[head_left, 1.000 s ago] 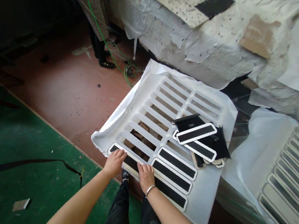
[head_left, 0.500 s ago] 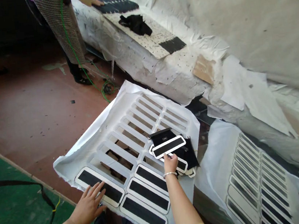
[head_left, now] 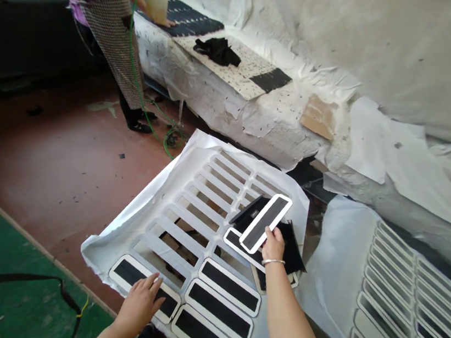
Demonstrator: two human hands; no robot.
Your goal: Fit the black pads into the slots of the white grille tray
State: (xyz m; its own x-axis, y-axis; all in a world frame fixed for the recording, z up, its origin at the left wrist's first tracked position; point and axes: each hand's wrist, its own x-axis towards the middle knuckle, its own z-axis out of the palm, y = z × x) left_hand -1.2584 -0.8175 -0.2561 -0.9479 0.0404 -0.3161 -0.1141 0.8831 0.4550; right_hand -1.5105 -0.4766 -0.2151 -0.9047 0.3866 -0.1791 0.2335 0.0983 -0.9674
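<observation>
My right hand pinches the lower edge of a rounded white frame with a black strip inside, held tilted above the slotted white sheet. Beneath it lie another white-rimmed piece and some black material. My left hand rests with fingers spread on a white-framed black panel at the sheet's near left corner. Several similar panels lie side by side along the near edge. Farther back, the slots hold no panels.
A second slotted white sheet with panels stands at the lower right. At the back, a co-worker in a checked apron holds a spray bottle at a paper-covered ledge. A green hose hangs down to the red floor.
My right hand has lifted the framed strip slightly and turned it more steeply. My left hand stays on the corner panel. The camera view has shifted, and the co-worker's spray bottle shows more fully.
</observation>
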